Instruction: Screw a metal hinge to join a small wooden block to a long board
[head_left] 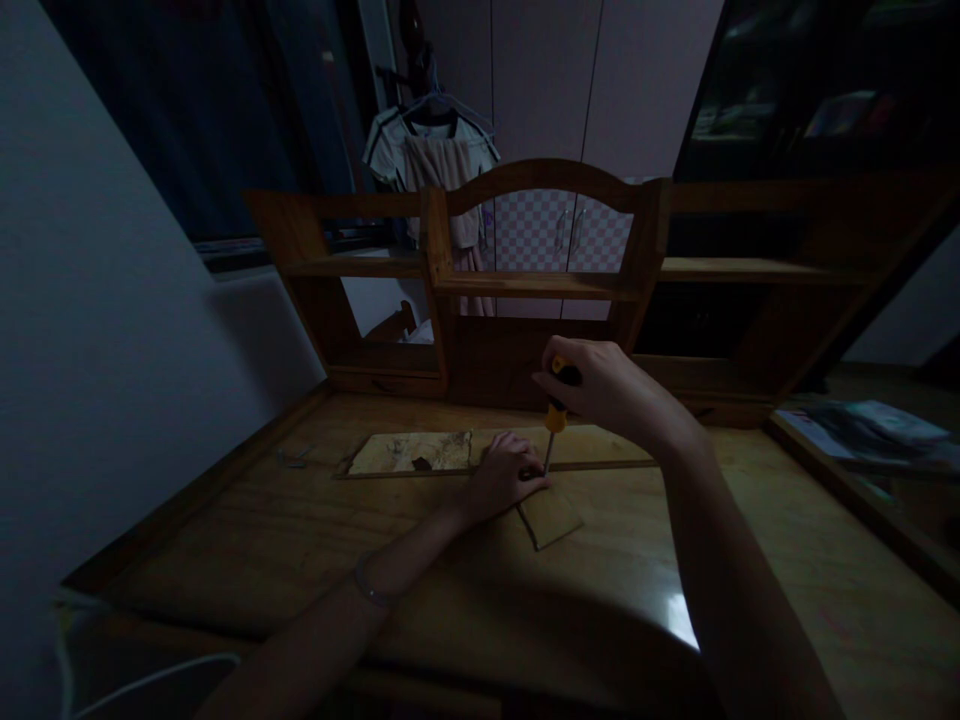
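Note:
A screwdriver (556, 417) with a yellow and black handle stands nearly upright in my right hand (596, 380), whose fingers wrap round the handle from above. Its metal shaft points down to the front edge of a long wooden board (600, 445). My left hand (504, 475) rests on that board, thumb and fingers closed close beside the screwdriver's tip. Something small and dark shows between them, too dim to name. Under and in front of the left hand lies a small square wooden piece (553, 520). The board's left part has a rough, peeled surface (409, 452).
The wooden desk top (360, 560) carries all this. Small metal pieces, perhaps hex keys (294, 458), lie at the left. Behind stands a wooden shelf unit (536, 285). Papers or magazines (870, 430) lie at the right. A white cable (165, 672) hangs at the lower left.

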